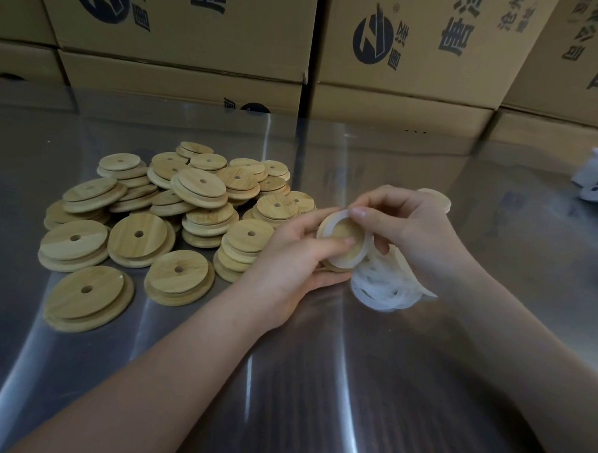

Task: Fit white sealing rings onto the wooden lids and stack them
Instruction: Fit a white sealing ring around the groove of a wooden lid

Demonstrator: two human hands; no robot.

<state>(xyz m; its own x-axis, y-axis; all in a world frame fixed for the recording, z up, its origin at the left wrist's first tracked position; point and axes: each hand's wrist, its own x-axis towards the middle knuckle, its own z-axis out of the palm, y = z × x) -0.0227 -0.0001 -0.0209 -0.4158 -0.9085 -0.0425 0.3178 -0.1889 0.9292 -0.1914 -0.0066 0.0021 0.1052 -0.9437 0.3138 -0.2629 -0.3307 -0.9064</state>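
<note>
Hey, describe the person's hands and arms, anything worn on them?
Both hands, left and right, are bare: no gloves, rings, watch or bracelets visible. Both forearms are uncovered as far as the frame shows, no sleeves in view. Fingernails look short and unpainted.

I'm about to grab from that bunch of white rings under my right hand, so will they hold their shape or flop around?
Probably floppy: the white rings lie in a tangled, drooping bunch. They look thin, so likely very light. The white ring being worked onto the held lid by the right hand seems to bend easily, so several may lift together.
</note>
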